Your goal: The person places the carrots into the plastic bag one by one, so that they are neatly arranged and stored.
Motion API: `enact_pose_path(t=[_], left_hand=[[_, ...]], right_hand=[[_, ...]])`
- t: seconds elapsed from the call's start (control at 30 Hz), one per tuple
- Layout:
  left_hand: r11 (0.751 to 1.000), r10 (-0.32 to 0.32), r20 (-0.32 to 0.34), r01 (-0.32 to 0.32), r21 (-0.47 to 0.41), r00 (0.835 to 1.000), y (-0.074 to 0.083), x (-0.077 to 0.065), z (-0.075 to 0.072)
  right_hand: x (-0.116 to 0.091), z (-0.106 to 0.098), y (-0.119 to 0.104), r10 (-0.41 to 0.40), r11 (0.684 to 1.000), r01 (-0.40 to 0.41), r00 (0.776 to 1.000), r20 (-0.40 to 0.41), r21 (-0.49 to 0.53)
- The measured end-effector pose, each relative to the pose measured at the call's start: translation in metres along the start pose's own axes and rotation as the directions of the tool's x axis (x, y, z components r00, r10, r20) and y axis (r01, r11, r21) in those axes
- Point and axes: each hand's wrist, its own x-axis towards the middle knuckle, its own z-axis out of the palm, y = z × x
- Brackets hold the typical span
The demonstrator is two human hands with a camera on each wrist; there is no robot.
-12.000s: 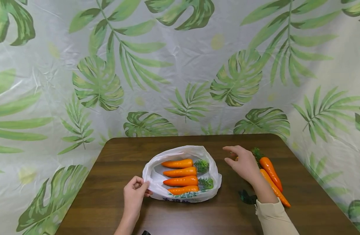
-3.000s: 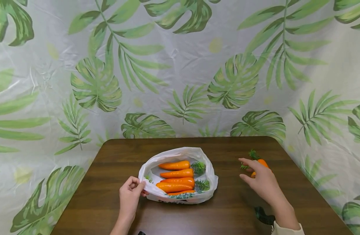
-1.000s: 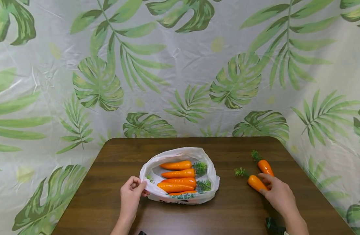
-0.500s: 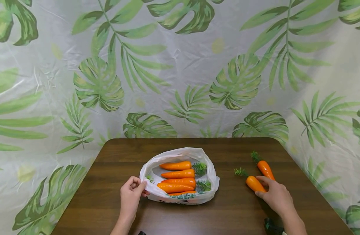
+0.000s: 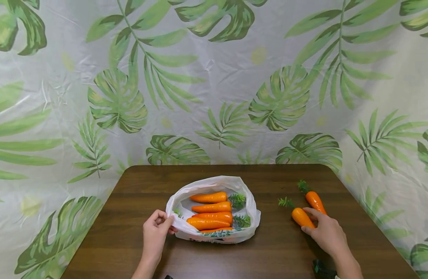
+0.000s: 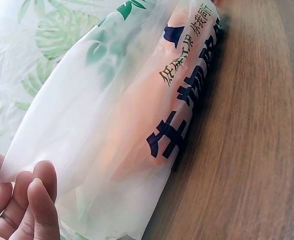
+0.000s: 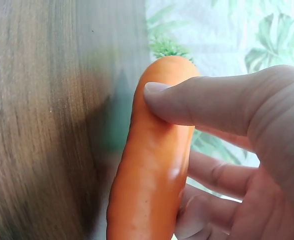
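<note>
My left hand (image 5: pixel 156 231) pinches the left rim of a white plastic bag (image 5: pixel 252 231) between thumb and fingers. Printed with dark characters, the bag (image 6: pixel 82 125) stands wide at its mouth. Several orange carrots (image 5: pixel 209 223) lie inside, some with green tops pointing right. At the table's right side, my right hand (image 5: pixel 327 232) holds a carrot (image 5: pixel 302 217) with its leafy end pointing to the far left. The right wrist view shows the thumb on top of this carrot (image 7: pixel 154 165) and fingers along its side. That carrot's lower end is hidden by the hand.
Another carrot (image 5: pixel 315 201) lies just beyond the right hand, green top away from me. Everything rests on a dark wooden table (image 5: pixel 270 255). A leaf-patterned curtain (image 5: pixel 228 97) hangs behind its far edge.
Compared with 12 seconds ago, another carrot lies in the bag, leaves to the left. The right hand has come back toward me and now grips a carrot, shifting it slightly left. The left hand stays put.
</note>
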Motion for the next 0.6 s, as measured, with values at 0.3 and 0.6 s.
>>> enact_pose_path(t=[0.3, 0.6], left_hand=[[1.0, 0.006, 0.003, -0.006, 0.003, 1.0, 0.001, -0.001, 0.0], [1.0, 0.006, 0.006, -0.006, 0.005, 1.0, 0.002, 0.0, 0.0]], right_hand=[[0.0, -0.003, -0.006, -0.028, 0.999, 0.029, 0.998, -0.048, 0.015], [0.002, -0.011, -0.018, -0.054, 0.998, 0.055, 0.996, -0.071, 0.01]])
